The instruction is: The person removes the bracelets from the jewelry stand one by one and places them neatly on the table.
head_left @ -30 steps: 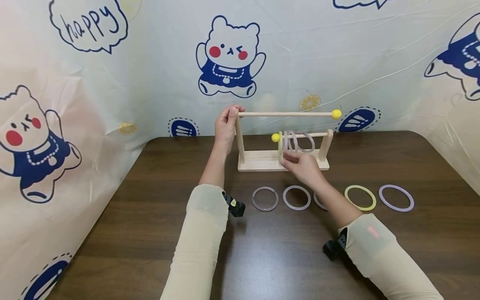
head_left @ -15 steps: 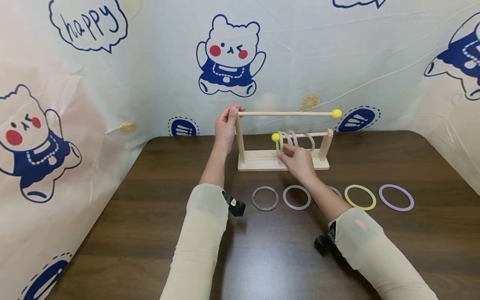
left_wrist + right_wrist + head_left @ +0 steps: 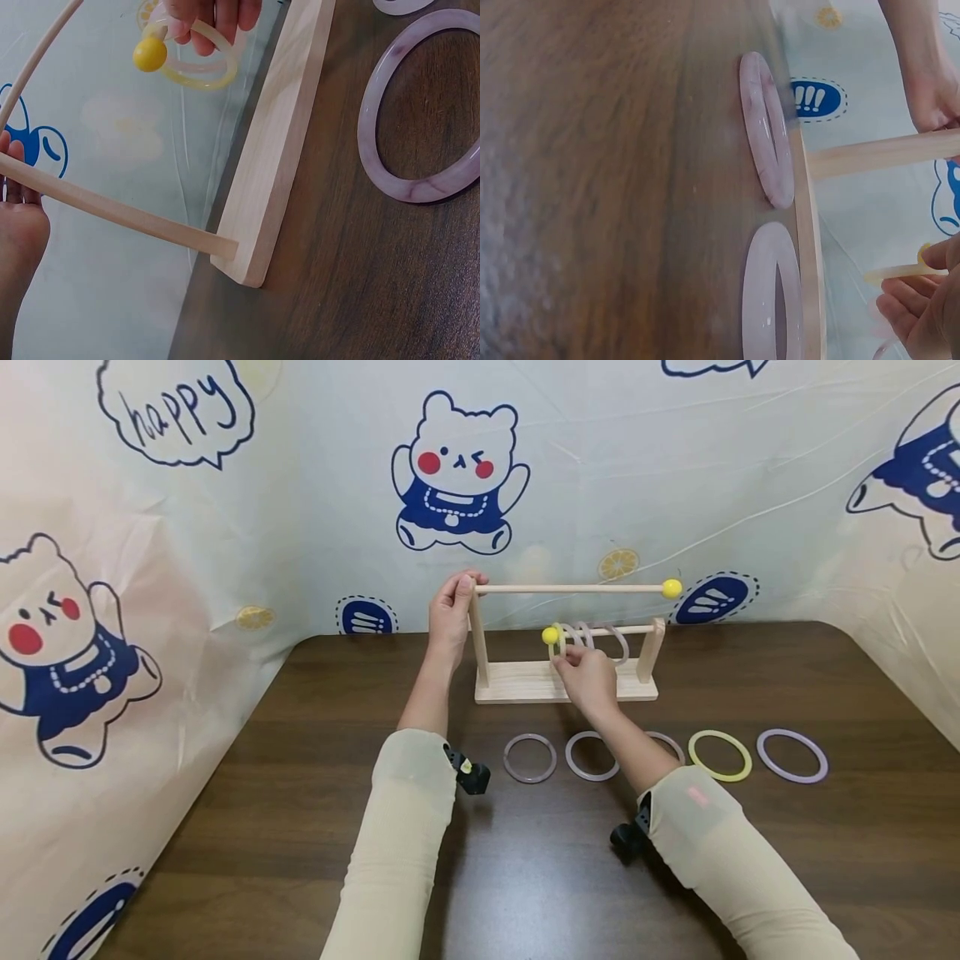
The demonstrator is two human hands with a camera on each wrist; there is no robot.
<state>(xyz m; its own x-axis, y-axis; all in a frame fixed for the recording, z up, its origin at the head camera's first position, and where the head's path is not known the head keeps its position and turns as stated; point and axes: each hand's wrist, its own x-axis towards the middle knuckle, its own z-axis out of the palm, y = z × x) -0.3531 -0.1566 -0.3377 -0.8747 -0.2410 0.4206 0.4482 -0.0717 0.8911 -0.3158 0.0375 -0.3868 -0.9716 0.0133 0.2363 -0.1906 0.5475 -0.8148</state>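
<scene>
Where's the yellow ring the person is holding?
In the left wrist view, the yellow ring is at top left, just right of the yellow ball, pinched by the right hand.

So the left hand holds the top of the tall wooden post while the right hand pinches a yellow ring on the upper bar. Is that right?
Not quite: the yellow ring that the right hand pinches is on the lower bar, not the upper bar, as the head view shows. The left hand does hold the top of the tall wooden post.
</scene>
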